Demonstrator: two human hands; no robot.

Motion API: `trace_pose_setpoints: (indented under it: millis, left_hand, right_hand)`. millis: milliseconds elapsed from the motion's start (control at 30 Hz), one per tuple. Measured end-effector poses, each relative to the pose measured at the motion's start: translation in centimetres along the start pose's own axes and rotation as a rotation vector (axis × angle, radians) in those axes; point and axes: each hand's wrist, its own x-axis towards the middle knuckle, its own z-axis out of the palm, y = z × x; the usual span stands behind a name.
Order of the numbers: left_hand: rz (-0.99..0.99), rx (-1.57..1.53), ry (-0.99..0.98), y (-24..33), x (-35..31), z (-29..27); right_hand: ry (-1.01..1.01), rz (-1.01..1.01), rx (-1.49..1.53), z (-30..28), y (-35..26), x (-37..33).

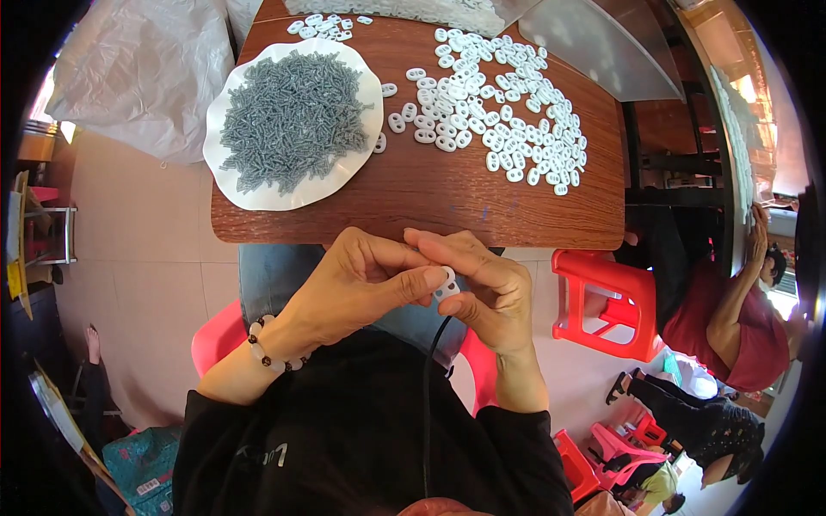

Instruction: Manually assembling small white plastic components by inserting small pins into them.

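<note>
My left hand [357, 279] and my right hand [492, 288] meet just off the table's near edge. Between their thumbs and fingers I pinch a small white oval plastic piece [447, 285] with holes in it. Both hands are closed on this piece, and my fingers hide part of it. Beyond them, to the left, a white wavy-rimmed plate [368, 107] bears a heap of small grey translucent plastic parts [292, 120]. Many similar white oval pieces [456, 107] lie spread over the brown table [404, 202], mostly right of the plate.
A smaller group of white pieces [323, 27] sits at the far left of the table. Large plastic bags [142, 77] stand to the left. A red stool [607, 305] is at the right, near a person in a dark red top [727, 318]. A black cord [428, 404] hangs down before me.
</note>
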Motion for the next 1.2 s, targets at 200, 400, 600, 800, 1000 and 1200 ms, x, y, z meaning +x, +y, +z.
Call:
trace_pose_setpoints:
  millis: [200, 400, 600, 800, 1000, 1200]
  left_hand:
    - [-0.018, -0.012, -0.067, -0.2, -0.2, -0.4]
    - [-0.039, -0.080, -0.033, 0.1, -0.5, 0.0]
    - [-0.035, -0.199, -0.012, -0.3, -0.8, 0.3]
    - [-0.036, -0.191, -0.018, -0.2, -0.8, 0.4]
    - [-0.042, -0.178, -0.026, -0.1, -1.0, 0.6]
    - [-0.034, -0.158, -0.032, -0.1, -0.8, 0.6]
  right_hand:
    - [-0.049, -0.045, -0.011, 0.0, 0.0, -0.2]
    - [0.017, 0.004, -0.111, 0.7, -0.7, -0.6]
    - [0.033, -0.104, -0.177, 0.8, -0.2, -0.6]
    - [0.038, -0.141, -0.192, 0.8, -0.3, -0.7]
    - [0.058, -0.130, -0.163, 0.9, -0.6, -0.9]
    - [0.147, -0.129, -0.227, 1.4, 0.2, -0.8]
